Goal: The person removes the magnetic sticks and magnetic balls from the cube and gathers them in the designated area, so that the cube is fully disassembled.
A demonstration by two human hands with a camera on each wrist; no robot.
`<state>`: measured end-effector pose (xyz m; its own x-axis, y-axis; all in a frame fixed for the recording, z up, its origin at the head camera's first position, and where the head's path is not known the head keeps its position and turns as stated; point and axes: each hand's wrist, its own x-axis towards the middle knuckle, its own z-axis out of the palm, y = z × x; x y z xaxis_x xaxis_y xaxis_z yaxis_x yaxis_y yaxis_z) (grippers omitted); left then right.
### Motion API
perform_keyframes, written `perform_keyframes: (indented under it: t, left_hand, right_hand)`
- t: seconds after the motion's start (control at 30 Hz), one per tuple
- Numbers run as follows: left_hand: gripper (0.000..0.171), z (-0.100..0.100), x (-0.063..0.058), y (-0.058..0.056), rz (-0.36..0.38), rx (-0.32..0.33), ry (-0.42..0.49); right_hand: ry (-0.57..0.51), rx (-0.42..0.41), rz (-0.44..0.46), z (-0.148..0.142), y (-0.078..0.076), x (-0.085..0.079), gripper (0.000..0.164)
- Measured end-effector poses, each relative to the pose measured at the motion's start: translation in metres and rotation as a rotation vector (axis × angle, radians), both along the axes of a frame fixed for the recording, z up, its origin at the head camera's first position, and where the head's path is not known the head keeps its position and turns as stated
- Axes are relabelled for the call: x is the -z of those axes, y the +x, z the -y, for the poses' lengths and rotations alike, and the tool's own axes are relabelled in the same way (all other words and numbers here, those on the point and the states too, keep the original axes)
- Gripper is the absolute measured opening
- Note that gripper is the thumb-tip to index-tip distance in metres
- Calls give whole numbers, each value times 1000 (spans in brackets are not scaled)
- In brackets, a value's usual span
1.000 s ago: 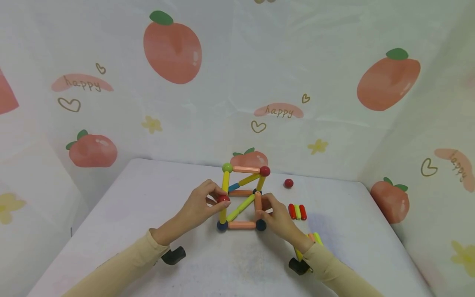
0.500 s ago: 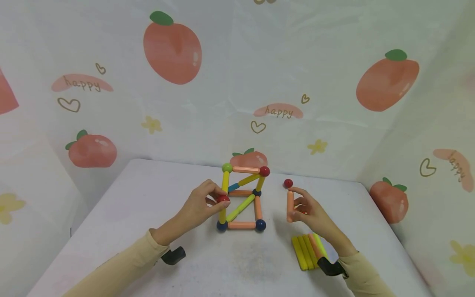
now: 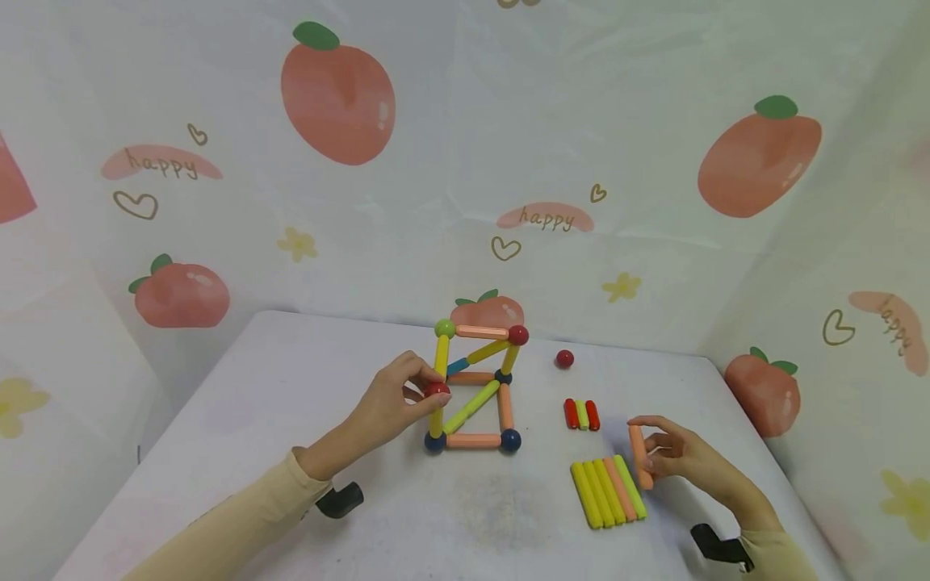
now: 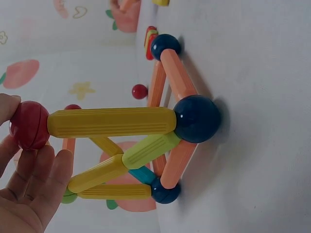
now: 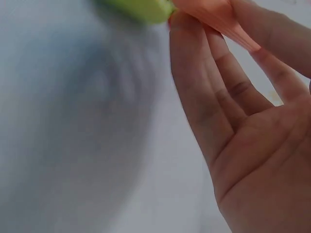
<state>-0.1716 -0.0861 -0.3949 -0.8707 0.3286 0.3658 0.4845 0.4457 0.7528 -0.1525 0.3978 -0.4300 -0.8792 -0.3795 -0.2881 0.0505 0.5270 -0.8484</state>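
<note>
My left hand [image 3: 390, 402] pinches a red ball [image 4: 29, 125] on top of an upright yellow building stick [image 4: 112, 122]. That stick stands on a dark blue ball [image 4: 197, 119] at the near-left corner of a box-like frame of sticks and balls. The frame's near-right dark blue ball [image 3: 511, 440] has no upright stick on it. My right hand [image 3: 686, 458], well right of the frame, holds an orange building stick [image 3: 639, 457] between thumb and fingers. In the right wrist view, that orange stick [image 5: 218, 18] shows only in part, at the top edge.
Beside my right hand lies a row of yellow, orange and lime sticks [image 3: 606, 492]. Behind it are short red and lime sticks [image 3: 582, 415], and farther back a loose red ball [image 3: 564, 359]. A patterned cloth [image 3: 407, 242] hangs behind the white table [image 3: 305, 355].
My right hand has left the frame's near-right side and moved right, carrying the orange stick past the row of sticks. My left hand has stayed on the red ball.
</note>
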Motion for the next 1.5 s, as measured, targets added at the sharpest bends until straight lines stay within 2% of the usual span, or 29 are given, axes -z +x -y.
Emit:
perform_keyframes:
  t: [0.17, 0.3, 0.63, 0.93, 1.5]
  left_hand:
    - [20, 0, 0, -1, 3, -3, -3]
    - [21, 0, 1, -1, 7, -7, -5]
    - [21, -1, 0, 0, 5, -5, -2]
    - [20, -1, 1, -1, 3, -8, 1]
    - [20, -1, 1, 0, 2, -11, 0]
  right_hand:
    - [2, -14, 61, -10, 1, 15, 55]
    - [-1, -32, 104, -10, 1, 21, 54]
    - [6, -62, 86, -6, 3, 24, 52]
    - [-61, -154, 80, -13, -1, 29, 49]
    - [-37, -157, 117, -9, -2, 24, 54]
